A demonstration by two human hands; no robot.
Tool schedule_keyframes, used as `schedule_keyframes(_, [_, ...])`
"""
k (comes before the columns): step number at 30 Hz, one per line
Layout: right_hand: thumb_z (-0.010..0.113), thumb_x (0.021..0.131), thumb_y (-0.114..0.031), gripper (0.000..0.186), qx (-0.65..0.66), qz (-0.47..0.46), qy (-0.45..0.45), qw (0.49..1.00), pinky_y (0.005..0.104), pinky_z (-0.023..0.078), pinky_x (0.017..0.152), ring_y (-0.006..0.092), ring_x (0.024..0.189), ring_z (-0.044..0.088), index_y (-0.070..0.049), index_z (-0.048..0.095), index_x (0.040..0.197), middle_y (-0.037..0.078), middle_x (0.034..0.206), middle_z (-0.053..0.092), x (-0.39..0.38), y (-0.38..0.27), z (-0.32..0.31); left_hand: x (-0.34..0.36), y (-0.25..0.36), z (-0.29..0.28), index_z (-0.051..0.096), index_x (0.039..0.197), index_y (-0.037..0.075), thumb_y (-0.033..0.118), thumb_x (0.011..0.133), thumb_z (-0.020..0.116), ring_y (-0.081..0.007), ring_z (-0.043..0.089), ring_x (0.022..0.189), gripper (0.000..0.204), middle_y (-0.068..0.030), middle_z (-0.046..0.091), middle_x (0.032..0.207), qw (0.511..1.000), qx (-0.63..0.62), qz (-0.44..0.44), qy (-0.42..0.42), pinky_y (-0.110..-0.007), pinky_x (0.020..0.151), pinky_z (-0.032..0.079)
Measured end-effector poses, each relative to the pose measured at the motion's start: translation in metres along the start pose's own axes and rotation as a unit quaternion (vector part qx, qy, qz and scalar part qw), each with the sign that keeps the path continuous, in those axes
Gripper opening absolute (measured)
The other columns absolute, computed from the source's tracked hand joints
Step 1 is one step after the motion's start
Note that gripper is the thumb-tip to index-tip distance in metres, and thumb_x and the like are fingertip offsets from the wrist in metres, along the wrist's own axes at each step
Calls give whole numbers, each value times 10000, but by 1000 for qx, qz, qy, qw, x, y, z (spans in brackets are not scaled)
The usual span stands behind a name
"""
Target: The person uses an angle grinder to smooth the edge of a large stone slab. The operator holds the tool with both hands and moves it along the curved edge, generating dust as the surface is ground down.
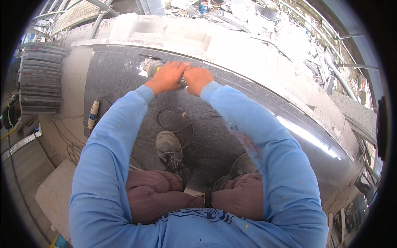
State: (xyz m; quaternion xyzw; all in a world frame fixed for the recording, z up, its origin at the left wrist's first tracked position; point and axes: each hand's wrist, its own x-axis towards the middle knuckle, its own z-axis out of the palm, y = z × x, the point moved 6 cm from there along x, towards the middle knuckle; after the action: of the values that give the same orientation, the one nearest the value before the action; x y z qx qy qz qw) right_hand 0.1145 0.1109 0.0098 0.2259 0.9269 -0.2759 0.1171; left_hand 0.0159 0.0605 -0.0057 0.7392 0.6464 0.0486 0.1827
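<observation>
Both my arms, in light blue sleeves, reach forward over a large dark speckled stone slab (120, 82). An angle grinder (149, 66), dusty and grey with a thin disc at its far side, lies close to the slab's far edge. Around its body, just behind the head, my left hand (168, 76) is closed. My right hand (197, 78) is closed around the rear of the same tool, against the left hand. The fingers hide most of the tool's body. Whether the disc touches the stone I cannot tell.
I squat on the slab, a dusty shoe (168, 142) beneath my arms. A looped cable (192, 134) lies by it. A power plug (94, 113) rests at left, near stacked stone strips (41, 78). Beyond the pale ledge (165, 33) spreads broken stone rubble (252, 20).
</observation>
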Motion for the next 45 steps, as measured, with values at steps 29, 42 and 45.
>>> schedule_keyframes(29, [716, 805, -67, 321, 3, 16, -5, 1000, 437, 577, 889, 335, 1062, 692, 23, 667, 1109, 186, 1101, 712, 2, -7, -3, -3, -9, 2, 412, 1451, 116, 102, 680, 861, -357, 566, 1225, 893, -153, 595, 1319, 999, -37, -23, -6, -477, 1052, 439])
schedule_keyframes(42, [701, 820, -44, 392, -25, 18, -19, 999, 430, 579, 897, 340, 1082, 684, 78, 622, 1185, 220, 1111, 697, -38, 9, -15, 8, 38, -4, 417, 1436, 78, 121, 645, 893, -356, 589, 1166, 924, -152, 604, 1282, 1000, -23, 14, 3, -478, 1010, 465])
schedule_keyframes(45, [691, 827, -37, 375, -17, 20, -24, 999, 431, 579, 897, 341, 1084, 682, 69, 623, 1180, 218, 1111, 699, -36, 6, -17, 6, 34, -2, 421, 1437, 75, 151, 671, 887, -345, 585, 1182, 900, -150, 606, 1280, 1000, -17, 13, 3, -469, 1025, 454])
